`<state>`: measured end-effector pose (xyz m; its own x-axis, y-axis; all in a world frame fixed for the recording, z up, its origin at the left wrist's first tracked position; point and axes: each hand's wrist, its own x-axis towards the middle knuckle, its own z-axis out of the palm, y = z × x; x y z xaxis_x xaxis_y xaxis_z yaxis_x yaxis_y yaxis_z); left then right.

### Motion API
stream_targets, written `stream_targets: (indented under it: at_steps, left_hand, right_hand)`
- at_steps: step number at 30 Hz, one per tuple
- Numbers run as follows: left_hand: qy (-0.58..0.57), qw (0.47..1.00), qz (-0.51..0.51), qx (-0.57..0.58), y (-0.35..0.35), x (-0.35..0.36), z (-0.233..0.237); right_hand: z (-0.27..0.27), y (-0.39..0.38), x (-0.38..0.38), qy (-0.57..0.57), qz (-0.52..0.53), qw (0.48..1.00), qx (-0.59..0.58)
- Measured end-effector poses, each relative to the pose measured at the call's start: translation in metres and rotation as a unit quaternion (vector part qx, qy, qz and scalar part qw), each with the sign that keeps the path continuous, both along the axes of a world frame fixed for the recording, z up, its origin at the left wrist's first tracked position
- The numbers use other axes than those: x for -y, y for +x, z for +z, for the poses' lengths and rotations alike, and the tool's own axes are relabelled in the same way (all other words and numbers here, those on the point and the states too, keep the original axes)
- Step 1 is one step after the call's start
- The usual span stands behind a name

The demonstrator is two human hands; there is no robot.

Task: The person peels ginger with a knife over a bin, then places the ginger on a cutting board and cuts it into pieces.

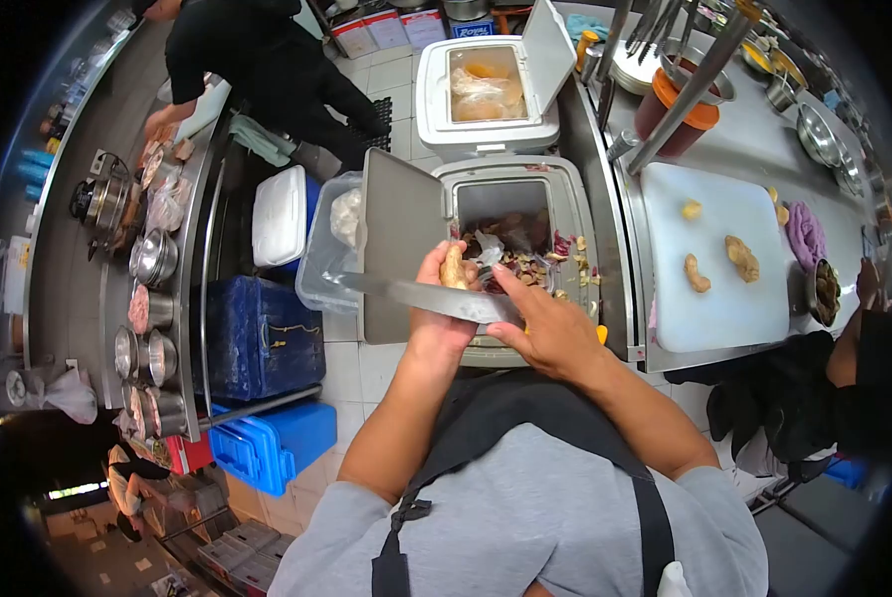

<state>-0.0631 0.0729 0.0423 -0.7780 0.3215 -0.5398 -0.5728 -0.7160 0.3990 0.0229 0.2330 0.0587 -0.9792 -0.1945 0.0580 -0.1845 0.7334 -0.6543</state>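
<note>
Peeling looks to be the step in hand: the left hand (pixel 436 326) pinches a ginger piece (pixel 454 269) over the open bin (pixel 570 199), fingers closed around it. The right hand (pixel 555 333) is clenched on a knife (pixel 406 294), blade reaching left on the ginger's near side. The next stroke calls for a shallow angle, clear of the thumb.

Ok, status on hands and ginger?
Left hand grips ginger. Right hand holds knife, blade at ginger. Both over open bin. Nothing blocking.
</note>
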Motion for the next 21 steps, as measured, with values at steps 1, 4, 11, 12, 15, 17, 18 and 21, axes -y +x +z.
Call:
stream_targets:
  at_steps: [1, 4, 11, 12, 15, 17, 18, 21]
  left_hand:
    - [-0.002, 1.0, 0.003, 0.0, 0.0, 0.003, -0.001]
    - [0.018, 0.999, -0.026, -0.028, 0.003, 0.005, -0.011]
    - [-0.053, 0.997, 0.016, 0.045, 0.021, -0.021, -0.016]
    - [-0.034, 0.999, -0.002, 0.036, 0.014, -0.014, -0.016]
    - [-0.025, 0.999, -0.012, 0.035, 0.019, -0.011, -0.021]
    - [-0.046, 0.993, -0.108, -0.017, 0.036, -0.012, -0.024]
    - [-0.045, 0.992, -0.115, -0.014, 0.038, -0.015, -0.025]
    - [-0.084, 0.989, -0.123, 0.007, 0.038, -0.016, -0.029]
  right_hand:
    - [-0.002, 0.002, -0.001, -0.002, 0.001, 1.0, 0.018]
    - [-0.003, 0.005, -0.005, 0.009, 0.008, 0.999, 0.032]
    - [0.002, -0.005, -0.002, 0.008, 0.012, 0.997, 0.078]
    - [-0.002, -0.002, -0.002, 0.006, 0.012, 0.997, 0.078]
    - [-0.015, 0.001, -0.004, -0.004, 0.017, 0.998, 0.058]
    - [-0.019, -0.011, -0.004, -0.065, -0.03, 0.997, 0.0]
    - [-0.023, -0.019, -0.005, -0.114, -0.036, 0.993, 0.005]
    - [-0.031, -0.031, -0.006, -0.256, -0.04, 0.957, 0.127]
